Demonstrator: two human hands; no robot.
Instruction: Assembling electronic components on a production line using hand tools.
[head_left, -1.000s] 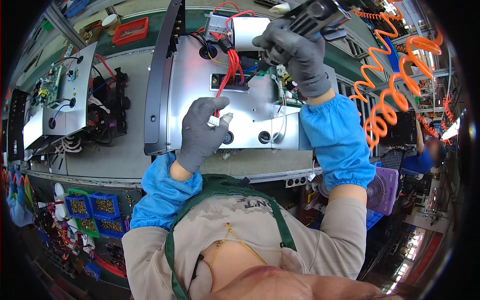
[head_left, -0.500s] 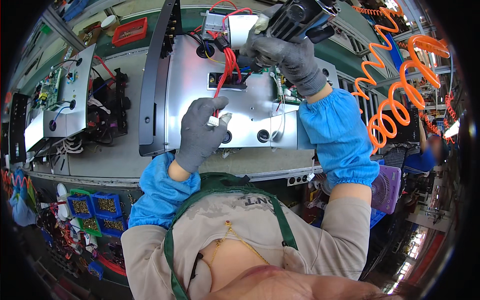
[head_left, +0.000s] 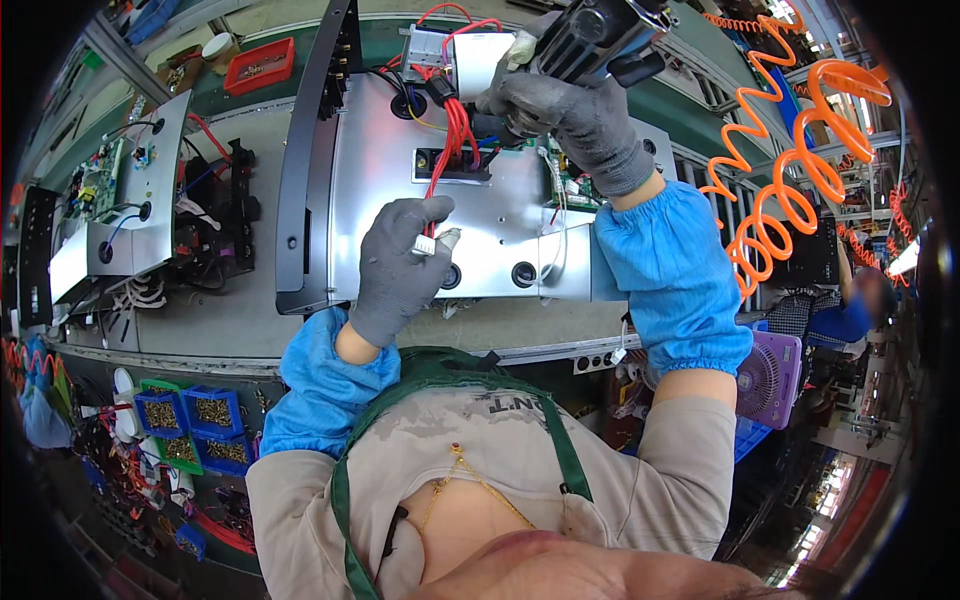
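Note:
In my gloved left hand I pinch a bundle of red wires near its white plug. The wires run up from the plug over a rectangular cutout in a silvery metal chassis. My gloved right hand is wrapped round a black power driver, held above the chassis's far right part. Its tip is hard to make out behind my fingers. A green circuit board shows under that wrist, with a thin white cable beside it.
A dark front panel stands along the chassis's left side. Another part-built unit sits at the left. A red tray lies at the back; blue bins of screws are lower left. Orange coiled hoses hang at the right, near a purple fan.
My right hand and the driver have shifted slightly, the sleeve a little to the left. The orange coil has swung left. My left hand keeps its hold on the wires.

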